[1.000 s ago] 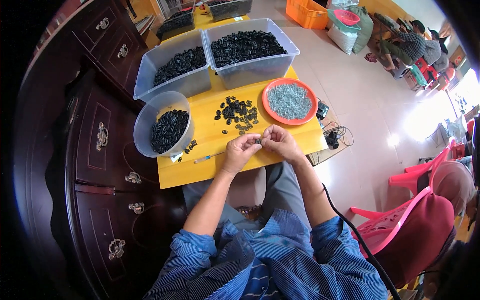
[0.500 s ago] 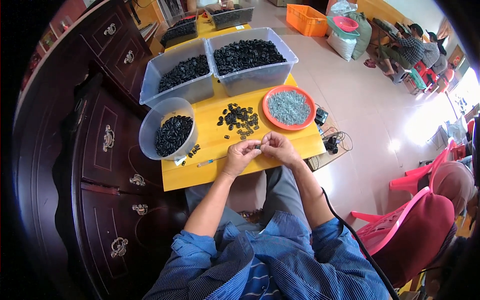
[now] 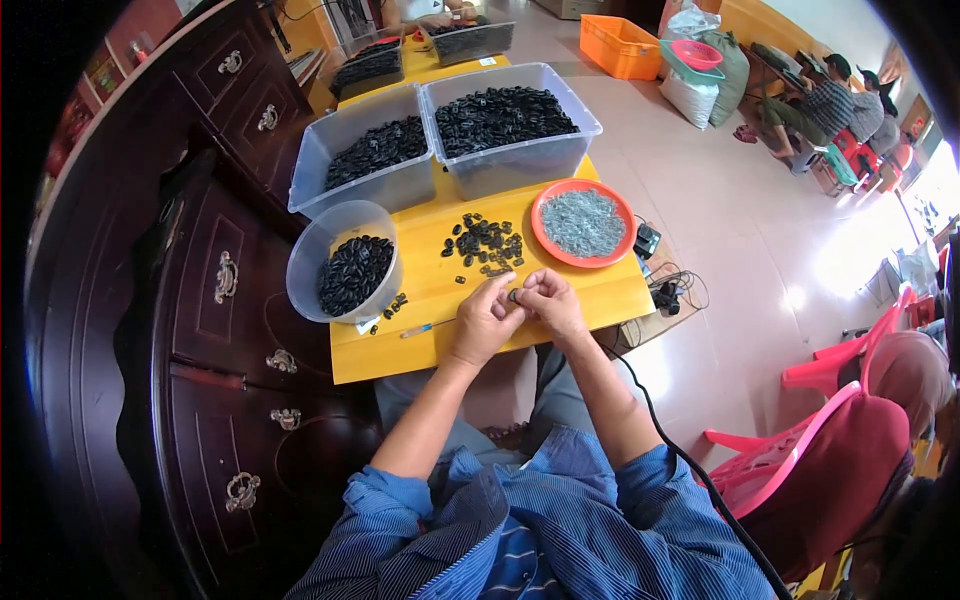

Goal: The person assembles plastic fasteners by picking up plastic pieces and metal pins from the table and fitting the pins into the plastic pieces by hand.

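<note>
One dark piece (image 3: 514, 295) sits between left hand (image 3: 484, 318) and right hand (image 3: 554, 303).

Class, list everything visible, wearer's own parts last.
Table: one, yellow, centre
Rectangular tubs: four, translucent, far half
Round tub: one, translucent, table's left
Small parts: many, black, tubs and tabletop
Plate: one, orange, table's right
Slivers: many, clear, on plate
Slim tool: one, blue-tipped, tabletop
Cabinet: one, dark brown, left
Crate: one, orange, far floor
Chairs: two, pink, right
People: several, mixed clothing, background
Held piece: one, dark, table front
Left hand: one, bare, table front
Right hand: one, bare, beside left
</note>
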The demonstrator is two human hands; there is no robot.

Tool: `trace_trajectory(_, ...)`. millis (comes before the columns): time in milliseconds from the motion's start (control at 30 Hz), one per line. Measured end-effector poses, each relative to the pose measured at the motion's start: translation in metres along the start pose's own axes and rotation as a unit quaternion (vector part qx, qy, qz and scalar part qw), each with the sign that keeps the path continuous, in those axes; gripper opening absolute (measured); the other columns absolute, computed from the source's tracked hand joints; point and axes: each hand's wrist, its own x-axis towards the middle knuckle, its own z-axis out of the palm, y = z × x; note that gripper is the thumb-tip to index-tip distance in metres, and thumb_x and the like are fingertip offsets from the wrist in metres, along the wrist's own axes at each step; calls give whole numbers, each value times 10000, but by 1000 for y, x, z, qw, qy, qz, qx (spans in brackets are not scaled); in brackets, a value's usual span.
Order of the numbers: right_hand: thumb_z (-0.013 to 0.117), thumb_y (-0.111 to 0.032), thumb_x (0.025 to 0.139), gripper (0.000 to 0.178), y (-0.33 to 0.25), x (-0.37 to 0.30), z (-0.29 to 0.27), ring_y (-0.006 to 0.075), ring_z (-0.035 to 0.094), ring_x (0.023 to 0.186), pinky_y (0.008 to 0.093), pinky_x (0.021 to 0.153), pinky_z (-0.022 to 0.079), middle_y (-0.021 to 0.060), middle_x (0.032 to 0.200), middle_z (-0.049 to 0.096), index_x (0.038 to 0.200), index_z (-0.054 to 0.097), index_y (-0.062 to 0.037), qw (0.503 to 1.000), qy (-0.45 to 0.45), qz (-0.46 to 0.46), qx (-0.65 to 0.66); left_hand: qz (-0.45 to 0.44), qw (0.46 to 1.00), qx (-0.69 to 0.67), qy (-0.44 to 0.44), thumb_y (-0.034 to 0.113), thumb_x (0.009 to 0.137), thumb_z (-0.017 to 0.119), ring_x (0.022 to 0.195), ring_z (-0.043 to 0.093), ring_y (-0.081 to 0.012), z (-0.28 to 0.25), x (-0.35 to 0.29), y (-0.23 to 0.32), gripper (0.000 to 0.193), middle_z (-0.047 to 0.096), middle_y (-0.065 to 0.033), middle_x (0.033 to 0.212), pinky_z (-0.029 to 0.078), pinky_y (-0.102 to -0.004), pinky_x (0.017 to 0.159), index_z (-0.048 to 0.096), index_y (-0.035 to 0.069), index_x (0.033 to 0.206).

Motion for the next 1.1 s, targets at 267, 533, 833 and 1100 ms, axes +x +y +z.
trace_trajectory(267, 692, -46, 903, 115, 7, -5, 20, 49, 575, 638, 199, 615, 465, -26, 757, 630, 940, 587, -76, 998, 39, -7, 41, 86, 979, 181, 46, 47, 762, 715, 807, 658, -342, -5, -2, 3, 319, 659, -128, 948, 547, -424, 719, 666, 68, 1076)
trace_trajectory(533, 668, -77, 929, 84, 2, -5, 12, 42, 580, 678, 188, 645, 471, -34, 791, 630, 980, 601, -74, 998, 6, 26, 52, 103, 980, 170, 13, 66, 796, 705, 793, 669, -320, -12, 0, 6, 295, 669, -121, 960, 544, -408, 715, 675, 70, 1089)
trace_trajectory(833, 654, -5, 913, 126, 5, -2, 12, 54, 539, 645, 203, 593, 437, -16, 769, 598, 989, 561, -43, 999, 11, 7, 48, 78, 982, 170, -28, 84, 803, 712, 800, 673, -332, -19, 3, 11, 293, 677, -130, 911, 545, -410, 718, 681, 73, 1094)
trace_trajectory(1100, 678, 3, 909, 143, 0, -5, 12, 70, 565, 648, 215, 588, 450, -1, 765, 616, 990, 568, -36, 998, -13, 15, 58, 115, 970, 210, -32, 101, 824, 690, 837, 700, -325, -22, 6, 18, 270, 719, -137, 941, 556, -421, 721, 699, 95, 1093)
